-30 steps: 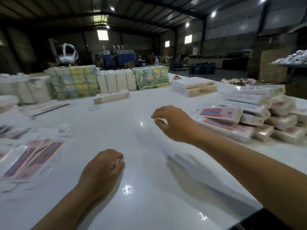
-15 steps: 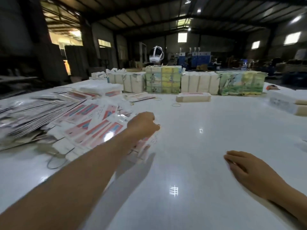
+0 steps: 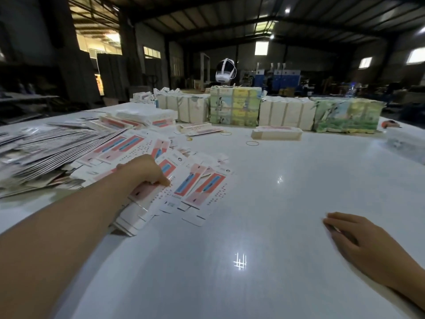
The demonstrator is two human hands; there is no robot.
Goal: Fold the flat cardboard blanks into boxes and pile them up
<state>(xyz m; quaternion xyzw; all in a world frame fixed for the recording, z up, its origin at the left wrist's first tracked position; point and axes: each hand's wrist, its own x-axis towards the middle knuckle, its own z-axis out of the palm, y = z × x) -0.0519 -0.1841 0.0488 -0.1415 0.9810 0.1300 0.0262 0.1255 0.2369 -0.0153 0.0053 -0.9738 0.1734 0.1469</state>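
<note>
The flat cardboard blanks (image 3: pixel 184 178) now lie fanned under the left hand (image 3: pixel 147 169), which has come down since half a second ago and pinches one. The right hand (image 3: pixel 358 240) stays flat, fingers relaxed, on the white table (image 3: pixel 253 284); folding likely comes next.

Glossy white table (image 3: pixel 253 203) mirrors lamps; printed cardboard blanks (image 3: pixel 195 187) look smooth.

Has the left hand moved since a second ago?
Yes. The left hand has reached out from bare table near the body onto the spread blanks, gripping one.
</note>
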